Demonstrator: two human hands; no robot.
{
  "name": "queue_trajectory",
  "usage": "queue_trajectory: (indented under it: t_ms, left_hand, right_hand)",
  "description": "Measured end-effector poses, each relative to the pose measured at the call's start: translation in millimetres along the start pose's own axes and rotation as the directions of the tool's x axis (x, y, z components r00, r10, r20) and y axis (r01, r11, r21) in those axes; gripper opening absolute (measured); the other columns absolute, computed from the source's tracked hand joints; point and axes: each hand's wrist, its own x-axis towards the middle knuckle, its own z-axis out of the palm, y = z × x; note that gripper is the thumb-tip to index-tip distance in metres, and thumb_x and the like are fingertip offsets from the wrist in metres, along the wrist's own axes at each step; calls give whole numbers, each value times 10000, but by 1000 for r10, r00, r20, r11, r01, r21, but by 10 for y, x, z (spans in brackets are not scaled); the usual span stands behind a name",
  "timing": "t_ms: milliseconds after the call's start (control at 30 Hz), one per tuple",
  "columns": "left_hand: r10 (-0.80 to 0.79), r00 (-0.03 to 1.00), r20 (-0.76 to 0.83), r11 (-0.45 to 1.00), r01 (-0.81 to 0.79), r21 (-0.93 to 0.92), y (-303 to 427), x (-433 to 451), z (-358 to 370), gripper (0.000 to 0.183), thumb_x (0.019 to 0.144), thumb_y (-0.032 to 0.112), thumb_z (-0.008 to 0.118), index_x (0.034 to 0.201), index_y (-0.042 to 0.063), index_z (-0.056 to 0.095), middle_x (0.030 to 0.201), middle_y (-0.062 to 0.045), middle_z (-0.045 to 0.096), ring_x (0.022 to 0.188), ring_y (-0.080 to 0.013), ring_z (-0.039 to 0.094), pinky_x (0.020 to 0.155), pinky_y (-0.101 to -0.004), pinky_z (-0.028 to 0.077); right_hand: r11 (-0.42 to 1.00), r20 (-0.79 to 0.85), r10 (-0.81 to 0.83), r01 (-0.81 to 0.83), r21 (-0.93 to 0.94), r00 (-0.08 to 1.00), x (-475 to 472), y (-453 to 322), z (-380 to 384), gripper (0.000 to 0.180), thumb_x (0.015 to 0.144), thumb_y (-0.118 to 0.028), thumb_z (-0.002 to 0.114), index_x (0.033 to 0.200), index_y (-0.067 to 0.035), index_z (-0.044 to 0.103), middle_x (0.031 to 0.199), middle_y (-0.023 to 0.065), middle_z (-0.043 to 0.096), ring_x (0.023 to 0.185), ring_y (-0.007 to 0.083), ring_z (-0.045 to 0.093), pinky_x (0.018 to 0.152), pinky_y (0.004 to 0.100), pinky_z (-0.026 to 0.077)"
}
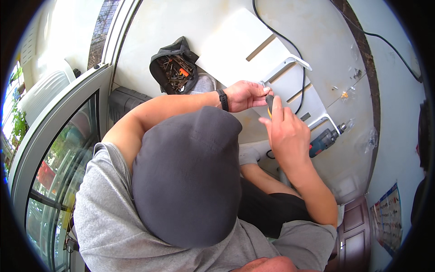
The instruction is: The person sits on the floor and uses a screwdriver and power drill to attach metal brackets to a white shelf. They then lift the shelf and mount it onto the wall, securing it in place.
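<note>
My right hand (289, 131) holds a screwdriver (270, 102) with a black and yellow handle. Close beside its handle, the fingers of my left hand (246, 95) pinch together at the end of a metal bracket (282, 67); whether they also hold a screw cannot be told. The bracket lies across a slotted white board (234, 44) on the floor. Toward the board's right end is another white bracket (328, 119), with a small grey plate (305, 116) nearby. A blue and black power drill (324, 141) lies beside that end, right of my right hand.
An open black bag (154, 69) of screws and small hardware stands left of the board, near a dark toolbox (125, 100). A black cable (289, 39) crosses the board. Plastic scraps (371, 139) lie by the wall. A glass door (64, 163) is at the left.
</note>
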Motion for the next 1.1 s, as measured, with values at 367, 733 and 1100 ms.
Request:
queue_trajectory:
  t_ms: [367, 733, 1100]
  left_hand:
    - [8, 998, 69, 999, -4, -52, -12, 14, 8, 182, 998, 124, 672, 1136, 4, 675, 1127, -51, 700, 1066, -154, 662, 1006, -311, 546]
    - [3, 999, 48, 1000, -2, -25, -5, -32, 23, 201, 1000, 150, 675, 1146, 12, 681, 1145, -34, 701, 1057, -130, 656, 973, -276, 540]
    - [14, 999, 33, 1000, -15, 18, -8, -40, 0, 160, 998, 142, 679, 1129, 51, 694, 1151, -23, 707, 1066, -113, 646, 967, -276, 524]
  right_hand:
    - [991, 98, 131, -131, -8, 986, -36, -75, -21, 257, 935, -181, 704, 1014, 23, 568, 724, 69, 551, 512, 168, 602, 446, 283, 464]
    - [995, -35, -6, 2, -104, 999, -27, -41, -42, 238, 942, -167, 688, 1026, 29, 583, 756, 72, 569, 650, 169, 645, 531, 287, 493]
    - [999, -41, 1, 1, 37, 999, 7, -40, -55, 307, 904, -141, 702, 1107, 62, 595, 714, 55, 539, 597, 185, 604, 554, 310, 505]
